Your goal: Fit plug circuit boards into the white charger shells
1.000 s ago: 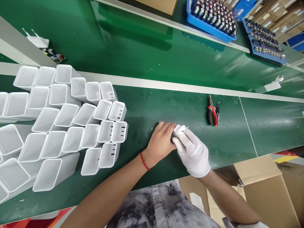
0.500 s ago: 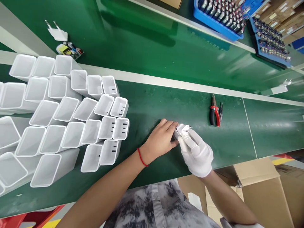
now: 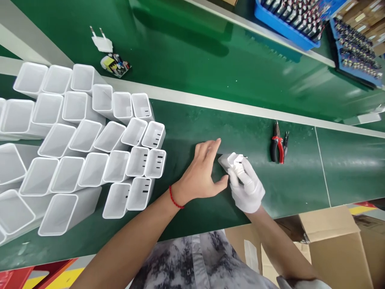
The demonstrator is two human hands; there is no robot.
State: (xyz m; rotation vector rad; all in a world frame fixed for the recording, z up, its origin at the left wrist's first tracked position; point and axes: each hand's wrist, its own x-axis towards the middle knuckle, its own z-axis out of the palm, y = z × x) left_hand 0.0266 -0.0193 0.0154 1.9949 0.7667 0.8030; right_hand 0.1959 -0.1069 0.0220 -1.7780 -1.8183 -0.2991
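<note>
My bare left hand, with a red string at the wrist, has its thumb and fingers spread and holds nothing. It is just left of a white plug adapter with metal pins pointing right. My right hand, in a white glove, grips the adapter by its pin end. To the left stand several rows of open white housings, a few with dark slots inside.
Red-and-black pliers and tweezers lie at the right. A white plug cap and a circuit assembly are at the upper left. Blue trays of parts sit at the back. Cardboard boxes are below the table edge.
My left hand has let go of the adapter, opened and moved slightly left. My right hand still holds the adapter. The view has shifted a little.
</note>
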